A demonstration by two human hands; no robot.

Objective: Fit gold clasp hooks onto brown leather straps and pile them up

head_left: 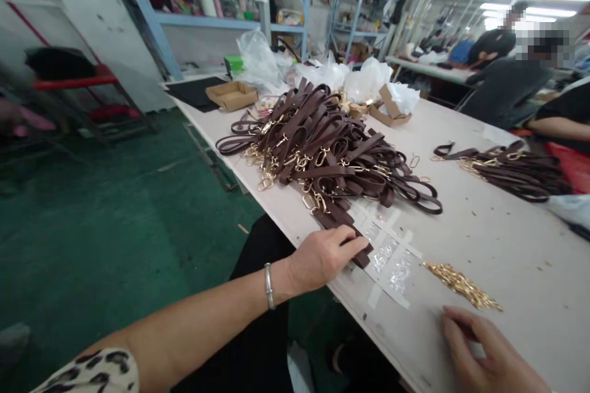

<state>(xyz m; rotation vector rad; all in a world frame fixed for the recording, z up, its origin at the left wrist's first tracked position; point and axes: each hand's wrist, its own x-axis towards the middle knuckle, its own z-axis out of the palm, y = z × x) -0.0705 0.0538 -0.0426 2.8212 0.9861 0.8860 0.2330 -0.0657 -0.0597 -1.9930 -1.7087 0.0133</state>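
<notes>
On the table (516, 264), left hand (321, 260) pinching half-hidden brown strap (362, 260); right hand (500, 351) loosely curled, contents unclear.

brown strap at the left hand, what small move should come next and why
Probably the right hand should pick one piece from the gold hardware pile: that hand is close by and shows nothing held, while the left hand grips the end of the brown strap.

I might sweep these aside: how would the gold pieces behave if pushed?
The gold pieces would probably scatter, being small and seemingly loose. Singly, each is likely light, being tiny. They may slide across the flat table.
</notes>
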